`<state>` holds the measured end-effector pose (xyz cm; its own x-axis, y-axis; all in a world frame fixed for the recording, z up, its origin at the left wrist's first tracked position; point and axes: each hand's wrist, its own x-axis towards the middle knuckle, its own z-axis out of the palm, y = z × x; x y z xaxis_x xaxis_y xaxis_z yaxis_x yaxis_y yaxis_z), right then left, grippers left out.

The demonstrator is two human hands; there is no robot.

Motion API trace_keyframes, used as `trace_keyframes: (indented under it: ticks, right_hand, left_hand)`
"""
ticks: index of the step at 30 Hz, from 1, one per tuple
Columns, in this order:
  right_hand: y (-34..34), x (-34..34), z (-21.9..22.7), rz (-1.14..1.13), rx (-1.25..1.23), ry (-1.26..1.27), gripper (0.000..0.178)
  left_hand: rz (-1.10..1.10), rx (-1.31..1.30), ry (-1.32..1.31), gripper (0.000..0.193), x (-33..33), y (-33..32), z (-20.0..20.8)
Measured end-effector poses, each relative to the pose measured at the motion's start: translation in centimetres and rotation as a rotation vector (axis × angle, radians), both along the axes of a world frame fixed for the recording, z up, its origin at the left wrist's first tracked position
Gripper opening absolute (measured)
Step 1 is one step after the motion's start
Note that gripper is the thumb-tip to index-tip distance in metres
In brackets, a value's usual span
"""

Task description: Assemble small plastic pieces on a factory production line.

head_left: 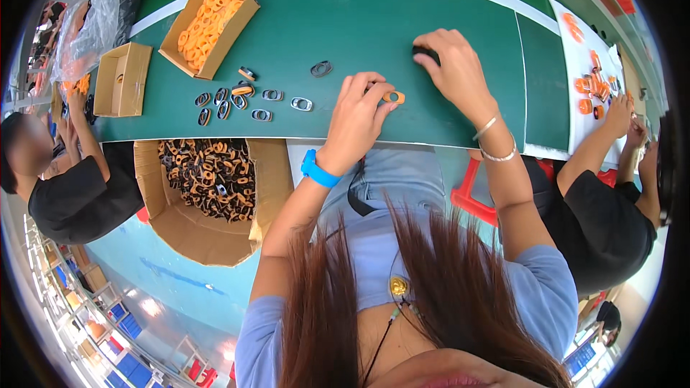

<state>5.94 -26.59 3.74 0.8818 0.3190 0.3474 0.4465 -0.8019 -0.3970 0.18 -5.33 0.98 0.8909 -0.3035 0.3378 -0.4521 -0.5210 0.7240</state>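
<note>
My left hand [353, 118], a blue watch on its wrist, is closed at the table's near edge. Its fingertips pinch a small orange oval ring piece [394, 97] with a dark part against it. Farther right, my right hand [460, 72] is raised over the green table with its fingers curled round a black piece [425, 53], mostly hidden by the fingers. One dark oval part [321, 68] lies left of my left hand. Beyond it, several black-and-orange oval parts [238, 102] are scattered, some with a silvery face, such as the oval part [302, 104].
A cardboard box [236, 37] of orange rings stands at the back left, beside a smaller box [131, 97]. Below the table edge, a large carton [269, 183] holds many black-and-orange parts. Co-workers sit at left and right; orange pieces lie on a white board [578, 36].
</note>
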Motion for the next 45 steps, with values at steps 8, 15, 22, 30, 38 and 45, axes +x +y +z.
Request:
trace_keyframes:
  ticks: [8, 15, 22, 30, 38, 45]
  right_hand:
    - [0.0, -6.2, 0.0, 0.047, 0.209, 0.274, 0.028]
    - [-0.4, -6.3, 0.1, -0.003, 0.339, 0.388, 0.022]
    - [0.8, -6.2, -0.2, -0.051, 0.558, 0.528, 0.019]
    - [3.7, -6.8, -1.1, 0.113, 0.366, 0.233, 0.031]
    - [4.4, -6.3, -1.0, 0.11, 0.312, 0.317, 0.034]
    - [4.3, -6.5, -1.5, 0.049, 0.346, 0.362, 0.038]
  left_hand:
    - [0.005, -0.011, 0.017, 0.026, -1.5, 1.4, 0.1]
    - [0.048, -0.039, 0.037, 0.032, -1.8, 1.9, -0.3]
    - [0.064, -0.053, 0.018, 0.032, -2.0, 2.1, -0.6]
    - [0.151, -0.123, 0.047, 0.027, -3.3, 2.1, -1.1]
    - [0.129, -0.134, 0.09, 0.025, -3.2, 2.1, -0.6]
    - [0.123, -0.147, 0.132, 0.029, -3.2, 2.4, -0.6]
